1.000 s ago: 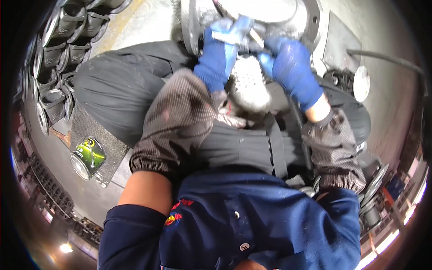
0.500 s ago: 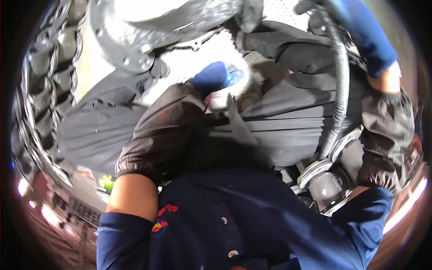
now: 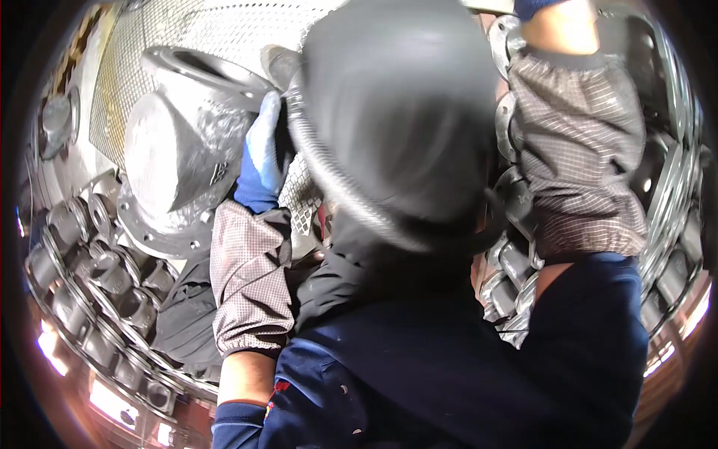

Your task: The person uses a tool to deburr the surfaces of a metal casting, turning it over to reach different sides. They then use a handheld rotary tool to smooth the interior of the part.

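My left hand (image 3: 262, 153), in a blue glove with a paler coated face, is at the right side of a large grey metal flanged pipe fitting (image 3: 183, 142). The visible part of the hand is stretched upward, close to the fitting's upper flange, and looks open. Some of its fingers are hidden. My right arm reaches to the upper edge, where only the blue glove cuff of my right hand (image 3: 535, 6) shows; its fingers are out of the picture. A ribbed grey hose (image 3: 336, 191) curves along a big, blurred dark rounded shape (image 3: 400, 112) in the middle.
Behind the fitting lies a light perforated metal surface (image 3: 217, 26). Rows of stacked grey flanged fittings (image 3: 112, 269) stand at the left, with more castings (image 3: 516, 198) beside my right arm. A boot toe (image 3: 280, 66) shows near the upper flange.
The view has shifted, and the large fitting now shows more fully at left. My left hand has come beside it. My right hand has gone almost out of the upper edge.
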The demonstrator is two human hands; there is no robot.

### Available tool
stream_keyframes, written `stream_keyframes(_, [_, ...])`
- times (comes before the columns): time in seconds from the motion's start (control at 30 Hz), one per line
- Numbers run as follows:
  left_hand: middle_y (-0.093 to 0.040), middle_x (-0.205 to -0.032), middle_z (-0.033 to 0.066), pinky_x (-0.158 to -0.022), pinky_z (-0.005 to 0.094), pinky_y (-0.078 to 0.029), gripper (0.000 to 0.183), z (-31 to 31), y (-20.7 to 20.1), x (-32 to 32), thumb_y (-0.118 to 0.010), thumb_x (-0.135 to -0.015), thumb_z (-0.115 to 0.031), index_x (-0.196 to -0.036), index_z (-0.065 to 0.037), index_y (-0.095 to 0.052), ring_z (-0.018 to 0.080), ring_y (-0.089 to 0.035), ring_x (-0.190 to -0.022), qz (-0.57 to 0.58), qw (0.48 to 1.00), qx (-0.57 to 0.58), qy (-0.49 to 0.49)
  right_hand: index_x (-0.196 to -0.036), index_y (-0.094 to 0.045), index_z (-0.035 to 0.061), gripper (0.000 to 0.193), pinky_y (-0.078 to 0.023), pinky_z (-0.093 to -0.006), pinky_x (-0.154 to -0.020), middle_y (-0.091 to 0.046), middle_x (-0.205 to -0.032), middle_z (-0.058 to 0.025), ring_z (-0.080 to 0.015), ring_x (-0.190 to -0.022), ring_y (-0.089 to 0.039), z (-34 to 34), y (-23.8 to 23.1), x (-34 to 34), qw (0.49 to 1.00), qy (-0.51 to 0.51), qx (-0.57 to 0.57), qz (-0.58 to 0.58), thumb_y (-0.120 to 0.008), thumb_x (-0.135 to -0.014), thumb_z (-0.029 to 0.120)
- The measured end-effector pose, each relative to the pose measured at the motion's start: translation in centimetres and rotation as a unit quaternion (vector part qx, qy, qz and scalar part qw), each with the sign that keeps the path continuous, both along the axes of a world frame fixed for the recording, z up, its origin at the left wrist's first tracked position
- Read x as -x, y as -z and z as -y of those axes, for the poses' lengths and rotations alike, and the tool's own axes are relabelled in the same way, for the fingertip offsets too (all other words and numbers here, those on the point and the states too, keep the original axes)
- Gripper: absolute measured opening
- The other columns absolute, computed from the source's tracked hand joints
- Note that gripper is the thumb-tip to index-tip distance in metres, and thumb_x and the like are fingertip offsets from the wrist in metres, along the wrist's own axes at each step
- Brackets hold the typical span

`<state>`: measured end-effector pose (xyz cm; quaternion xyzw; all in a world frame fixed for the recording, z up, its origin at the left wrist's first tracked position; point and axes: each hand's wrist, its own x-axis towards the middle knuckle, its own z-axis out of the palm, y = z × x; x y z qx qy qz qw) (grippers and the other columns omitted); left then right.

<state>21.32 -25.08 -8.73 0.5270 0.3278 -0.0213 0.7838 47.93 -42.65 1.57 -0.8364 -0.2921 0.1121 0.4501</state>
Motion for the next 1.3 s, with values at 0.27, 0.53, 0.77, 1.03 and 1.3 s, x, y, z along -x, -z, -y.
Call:
stream_keyframes(0.27, [-0.059, -0.106, 0.0124, -0.082, 0.0298, -0.044, 0.040, 5.4, 2.7, -3.7, -0.041, -0.095, -0.029, -0.114, 0.004, -0.053, 0.0213, -0.056, -0.097, -0.047, 0.932, -0.282, 0.225, -0.066, -0.060, 0.0026, 0.038, -0.045, -0.0323, -0.051, -0.055, -0.052, -0.0112, -0.0215, -0.048, -0.056, 14.4, 24.7, 12.7, 0.965, 0.077, 0.179, -0.177, -0.044, -0.090, 0.028])
stream_keyframes(0.53, [-0.061, -0.104, 0.0136, -0.079, 0.0317, -0.046, 0.037, 8.0, 5.8, -2.7, -0.044, -0.094, -0.028, -0.112, 0.001, -0.055, 0.0247, -0.058, -0.094, -0.049, 0.874, -0.328, 0.356, -0.121, -0.046, 0.0068, 0.058, -0.048, -0.0444, -0.076, -0.054, -0.114, -0.0192, -0.0358, -0.095, -0.056, 13.9, 25.6, 24.4, 0.922, 0.126, 0.347, -0.116, -0.062, -0.076, 0.039])
stream_keyframes(0.77, [-0.062, -0.103, 0.0146, -0.075, 0.0333, -0.047, 0.034, 2.2, 4.9, 7.1, -0.046, -0.092, -0.027, -0.111, -0.001, -0.057, 0.0276, -0.059, -0.092, -0.158, 0.829, -0.410, 0.346, -0.127, -0.040, 0.0014, 0.064, -0.046, -0.0371, -0.081, -0.055, -0.109, -0.0187, -0.0311, -0.093, -0.054, 15.4, 28.1, 25.8, 0.934, 0.079, 0.343, -0.059, -0.064, -0.078, 0.035])
stream_keyframes(1.03, [-0.065, -0.089, 0.0139, -0.071, 0.0321, -0.048, 0.029, 2.3, 1.1, 11.4, -0.050, -0.088, -0.029, -0.095, -0.005, -0.065, 0.0261, -0.062, -0.083, -0.135, 0.927, -0.350, -0.023, -0.120, -0.049, -0.0019, 0.047, -0.046, -0.0303, -0.076, -0.060, -0.099, -0.0103, -0.0198, -0.083, -0.055, 16.3, 20.7, 17.4, 0.950, 0.266, 0.129, -0.099, -0.063, -0.081, 0.022])
stream_keyframes(1.3, [-0.059, -0.112, 0.0140, -0.088, 0.0257, -0.045, 0.026, 3.7, -11.8, 8.6, -0.048, -0.091, -0.005, -0.114, 0.005, -0.052, 0.0156, -0.058, -0.098, 0.199, 0.935, -0.248, -0.160, -0.114, -0.056, -0.0028, 0.035, -0.046, -0.0339, -0.081, -0.057, -0.107, -0.0142, -0.0240, -0.093, -0.054, 7.1, -7.0, 12.3, 0.954, 0.075, -0.287, -0.038, -0.054, -0.085, 0.016])
